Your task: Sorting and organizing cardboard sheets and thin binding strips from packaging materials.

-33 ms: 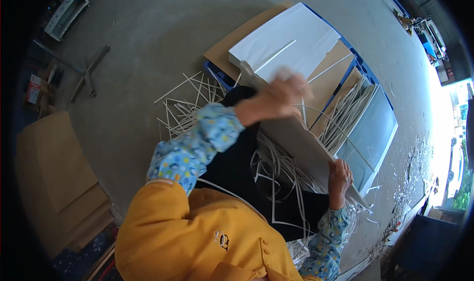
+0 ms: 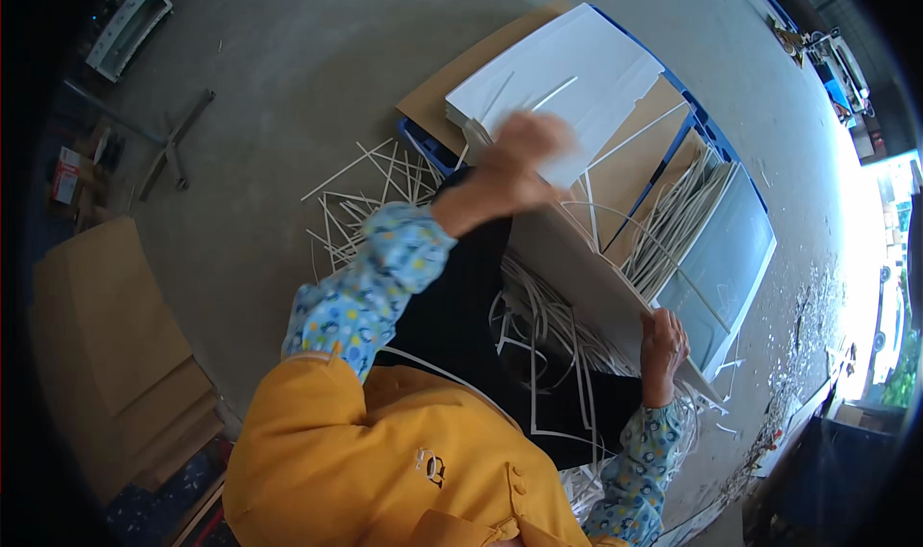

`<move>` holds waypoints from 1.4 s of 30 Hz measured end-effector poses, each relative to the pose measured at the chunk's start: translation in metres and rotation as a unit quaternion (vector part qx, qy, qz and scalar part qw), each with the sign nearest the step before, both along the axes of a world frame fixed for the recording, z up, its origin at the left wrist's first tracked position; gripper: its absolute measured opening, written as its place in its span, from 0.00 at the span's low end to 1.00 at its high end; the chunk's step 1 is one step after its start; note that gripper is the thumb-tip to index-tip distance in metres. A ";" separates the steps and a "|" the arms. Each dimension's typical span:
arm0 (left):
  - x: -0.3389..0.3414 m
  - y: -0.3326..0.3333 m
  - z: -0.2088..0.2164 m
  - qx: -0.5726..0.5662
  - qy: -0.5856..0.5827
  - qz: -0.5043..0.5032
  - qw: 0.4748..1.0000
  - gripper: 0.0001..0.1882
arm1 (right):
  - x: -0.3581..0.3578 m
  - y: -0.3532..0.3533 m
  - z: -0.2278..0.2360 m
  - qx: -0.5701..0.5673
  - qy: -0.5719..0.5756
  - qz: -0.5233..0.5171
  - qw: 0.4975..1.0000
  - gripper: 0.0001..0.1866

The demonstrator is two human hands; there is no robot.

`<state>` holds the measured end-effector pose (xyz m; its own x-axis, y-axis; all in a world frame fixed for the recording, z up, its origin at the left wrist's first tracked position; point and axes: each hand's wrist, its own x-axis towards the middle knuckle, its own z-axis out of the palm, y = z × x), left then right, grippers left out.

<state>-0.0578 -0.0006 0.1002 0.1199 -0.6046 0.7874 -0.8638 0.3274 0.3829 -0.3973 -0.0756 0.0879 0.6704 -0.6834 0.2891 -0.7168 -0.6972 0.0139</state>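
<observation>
A long pale board (image 2: pixel 601 283), or a thin stack of such sheets, stands on edge and tilted across my lap. My right hand (image 2: pixel 663 355) has its fingers wrapped round the board's near right end. Smeared by motion, my left hand (image 2: pixel 510 167) hangs above the far left end of the board; its fingers and anything in them cannot be made out. White sheets (image 2: pixel 567 57) lie stacked just beyond it, with a loose thin strip on top. Thin white strips (image 2: pixel 567 326) lie tangled between the board and my dark-clothed legs.
A blue pallet (image 2: pixel 716 138) carries cardboard, the white sheets, a bundle of pale strips (image 2: pixel 659 239) and a pale panel (image 2: pixel 735 259). Loose strips (image 2: pixel 361 215) litter the floor on the left. Flattened cardboard (image 2: pixel 111 326) and a metal stand (image 2: pixel 173 148) are farther left.
My left hand has shifted a little to the left and toward me, with its forearm following. My right hand and the board look the same.
</observation>
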 end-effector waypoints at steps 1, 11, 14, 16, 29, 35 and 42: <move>0.022 0.011 -0.014 -0.035 0.150 0.043 0.987 0.29 | 0.004 0.000 0.001 0.013 -0.009 0.005 1.000 0.09; 0.055 0.013 -0.073 0.135 0.533 -0.009 0.835 0.23 | 0.016 0.006 0.011 0.055 -0.017 0.010 0.998 0.09; 0.054 0.006 -0.080 0.115 0.525 0.002 0.843 0.20 | 0.029 0.007 0.004 0.025 0.005 0.036 0.999 0.10; 0.051 0.006 -0.073 0.101 0.525 0.009 0.845 0.20 | 0.030 0.000 0.007 0.022 0.000 0.033 0.999 0.11; 0.047 -0.001 -0.080 0.104 0.443 0.065 0.888 0.22 | 0.041 0.009 0.005 0.075 0.029 0.018 0.997 0.09; 0.046 0.003 -0.073 0.136 0.453 0.006 0.881 0.26 | 0.048 -0.003 0.004 0.068 0.018 0.023 0.997 0.10; 0.075 0.011 -0.066 0.147 0.481 -0.161 0.849 0.26 | 0.007 -0.015 0.064 0.051 -0.106 0.037 0.992 0.09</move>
